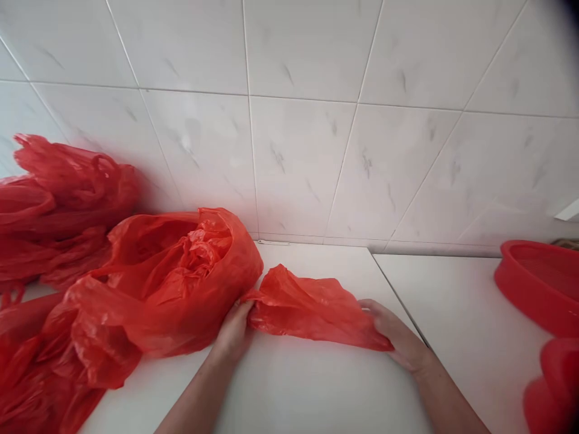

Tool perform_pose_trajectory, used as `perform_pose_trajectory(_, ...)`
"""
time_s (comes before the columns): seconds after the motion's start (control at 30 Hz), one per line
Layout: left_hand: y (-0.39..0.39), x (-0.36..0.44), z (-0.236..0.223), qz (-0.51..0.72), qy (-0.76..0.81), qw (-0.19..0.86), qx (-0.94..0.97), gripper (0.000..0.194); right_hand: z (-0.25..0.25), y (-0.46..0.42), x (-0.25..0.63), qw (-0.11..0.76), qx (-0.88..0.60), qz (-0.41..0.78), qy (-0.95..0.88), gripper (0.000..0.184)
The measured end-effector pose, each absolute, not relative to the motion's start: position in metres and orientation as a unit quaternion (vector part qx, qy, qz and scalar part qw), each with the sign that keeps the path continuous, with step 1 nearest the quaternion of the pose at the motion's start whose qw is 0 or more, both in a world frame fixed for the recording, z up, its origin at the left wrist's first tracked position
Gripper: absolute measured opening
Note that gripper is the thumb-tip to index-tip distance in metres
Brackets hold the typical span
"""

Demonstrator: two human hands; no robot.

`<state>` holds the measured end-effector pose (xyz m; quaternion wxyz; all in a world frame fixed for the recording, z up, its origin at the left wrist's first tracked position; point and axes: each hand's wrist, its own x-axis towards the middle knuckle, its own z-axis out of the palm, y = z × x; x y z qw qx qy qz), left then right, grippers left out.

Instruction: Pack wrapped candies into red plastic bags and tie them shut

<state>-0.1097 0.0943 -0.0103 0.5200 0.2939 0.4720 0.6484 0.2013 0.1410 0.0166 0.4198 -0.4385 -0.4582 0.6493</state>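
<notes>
1. One smooth white tabletop lies under both hands.
2. On its left sits a big, rounded, open red plastic bag.
3. Just right of it, a flattened, wrinkled, thin red plastic sheet-like bag stretches between the hands.
4. The left hand pinches this one's left end, thumb against fingers.
5. The right hand touches the right end; whether its fingers clamp, I cannot tell.

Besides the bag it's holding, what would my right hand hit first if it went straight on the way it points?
Probably the tiled wall: your right hand points forward and left, past the bag. Depth is hard to judge.
</notes>
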Motion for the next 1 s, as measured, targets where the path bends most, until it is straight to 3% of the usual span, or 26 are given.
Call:
perform_pose_trajectory(0.07, 0.096, -0.113, -0.010, 0.681, 0.444, 0.533, 0.237, 0.013, 0.020, 0.139, 0.202, 0.355, -0.419, 0.653, -0.521, 0.043)
perform_pose_trajectory(0.23, 0.097, -0.113, -0.011, 0.693, 0.393, 0.581, 0.166, 0.005, 0.014, 0.143, 0.208, 0.216, -0.391, 0.698, -0.560, 0.031)
perform_pose_trajectory(0.43, 0.085, -0.106, 0.000, 0.592, 0.363, 0.697, 0.177, 0.010, 0.009, 0.143, 0.210, 0.393, -0.349, 0.753, -0.396, 0.033)
perform_pose_trajectory(0.57, 0.082, -0.100, 0.007, 0.556, 0.322, 0.745, 0.178, 0.016, 0.009, 0.150, 0.206, 0.392, -0.334, 0.801, -0.306, 0.031)
perform_pose_trajectory(0.73, 0.120, -0.090, 0.004, 0.615, 0.292, 0.720, 0.137, 0.011, -0.003, 0.184, 0.198, 0.449, -0.408, 0.747, -0.273, 0.018)
perform_pose_trajectory(1.0, 0.153, -0.085, -0.005, 0.655, 0.281, 0.690, 0.127, 0.015, -0.001, 0.208, 0.198, 0.559, -0.494, 0.584, -0.321, 0.026)
